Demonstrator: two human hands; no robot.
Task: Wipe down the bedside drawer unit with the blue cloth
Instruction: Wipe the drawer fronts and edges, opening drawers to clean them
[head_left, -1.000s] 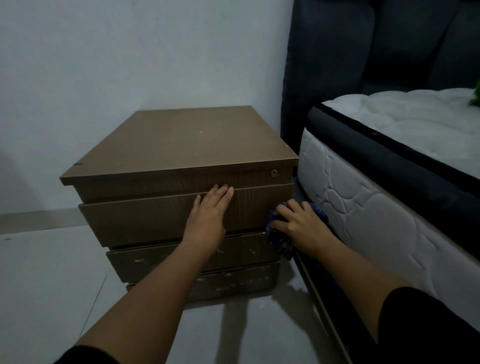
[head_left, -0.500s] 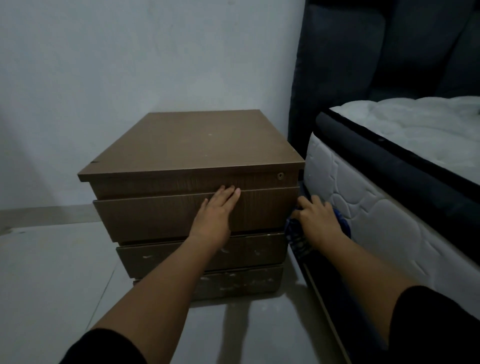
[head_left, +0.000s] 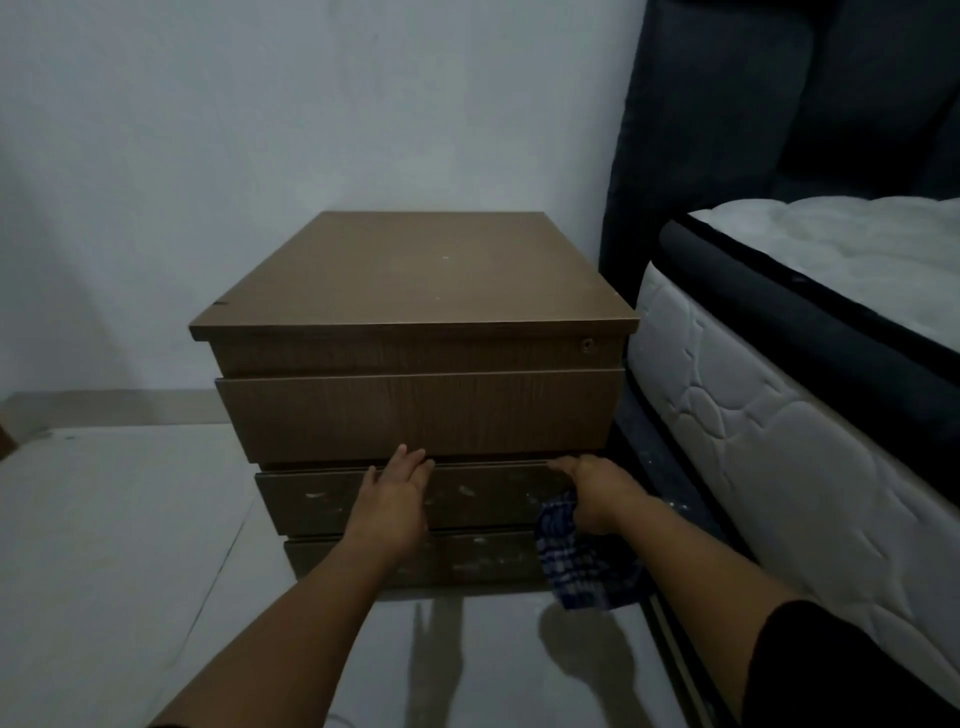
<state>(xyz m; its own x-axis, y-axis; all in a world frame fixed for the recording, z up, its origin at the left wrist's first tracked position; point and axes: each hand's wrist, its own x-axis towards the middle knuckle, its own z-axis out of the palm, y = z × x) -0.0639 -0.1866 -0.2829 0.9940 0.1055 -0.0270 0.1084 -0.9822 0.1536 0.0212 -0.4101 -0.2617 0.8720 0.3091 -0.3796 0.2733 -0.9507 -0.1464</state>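
A brown wooden bedside drawer unit (head_left: 415, 322) stands on the floor against the wall, its drawer fronts facing me. The two lower fronts carry pale smudges. My left hand (head_left: 395, 493) lies flat on the third front, fingers straight and reaching its top edge. My right hand (head_left: 597, 493) is at the right end of the same front, fingertips at the gap above it. It grips a blue checked cloth (head_left: 576, 561), which hangs down below the hand in front of the lowest drawer.
A white quilted mattress (head_left: 753, 441) on a dark bed frame stands close to the unit's right side, leaving a narrow gap. A dark padded headboard (head_left: 727, 130) rises behind it. Pale glossy floor (head_left: 130, 545) spreads to the left and in front.
Both hands moved down from the second drawer front to the third. My right hand came from the unit's right side round to the front, and the cloth now dangles below it.
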